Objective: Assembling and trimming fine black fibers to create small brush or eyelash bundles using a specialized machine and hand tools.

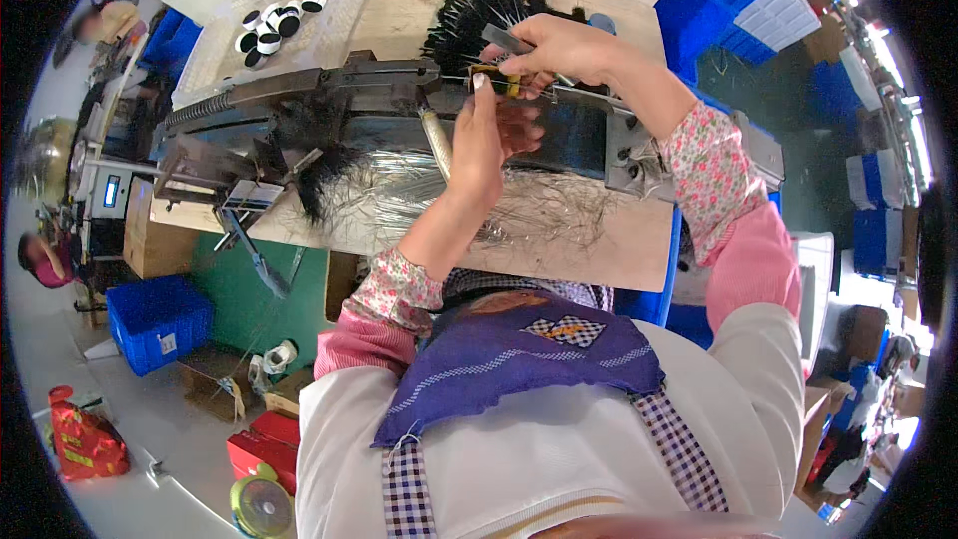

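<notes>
Both my hands meet over the bench machine [384,85], beside a yellow-and-black part [496,79]. My right hand [559,52] comes in from the right with its fingers closed round a flat grey metal piece [506,39]. Thin wires show by its lower fingers, but their hold is partly hidden. Just below, my left hand [486,140] has its thumb raised against the yellow-and-black part, its other fingers stretched to the right, apart from the thumb. Behind my hands lies a pile of black-bristled brushes [464,35] with wire stems.
A clear plastic crate [324,50] at the back left holds several black-and-white round pieces [269,28]. Loose metal wires [399,190] and dark bristle scraps cover the bench's near part. A pale round handle [436,143] juts from the machine. Blue bins [689,20] stand at the right.
</notes>
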Motion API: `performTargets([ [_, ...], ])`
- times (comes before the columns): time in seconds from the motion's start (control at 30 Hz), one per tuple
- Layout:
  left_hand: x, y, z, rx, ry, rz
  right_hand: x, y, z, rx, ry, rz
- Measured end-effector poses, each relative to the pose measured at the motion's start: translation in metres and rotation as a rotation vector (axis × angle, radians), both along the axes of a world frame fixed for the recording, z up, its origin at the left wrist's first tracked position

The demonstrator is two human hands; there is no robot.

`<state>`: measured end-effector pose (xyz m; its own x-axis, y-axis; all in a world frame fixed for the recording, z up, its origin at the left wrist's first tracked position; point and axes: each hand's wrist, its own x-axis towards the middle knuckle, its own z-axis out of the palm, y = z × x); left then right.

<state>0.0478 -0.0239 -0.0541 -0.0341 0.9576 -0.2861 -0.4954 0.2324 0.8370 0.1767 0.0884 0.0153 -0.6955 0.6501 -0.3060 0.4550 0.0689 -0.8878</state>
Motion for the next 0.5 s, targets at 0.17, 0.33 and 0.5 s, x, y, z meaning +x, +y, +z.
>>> performTargets([
  [0.17, 0.014, 0.005, 0.008, 0.115, -0.464, -0.126, 0.005, -0.002, 0.004, 0.261, -0.131, 0.103],
  [0.33, 0.010, 0.001, 0.011, 0.046, -0.801, -0.107, 0.017, -0.014, 0.002, 1.032, -0.278, -0.048],
  [0.5, 0.004, -0.003, 0.015, 0.060, -0.819, -0.163, 0.004, -0.066, 0.001, 1.229, -0.070, 0.020],
])
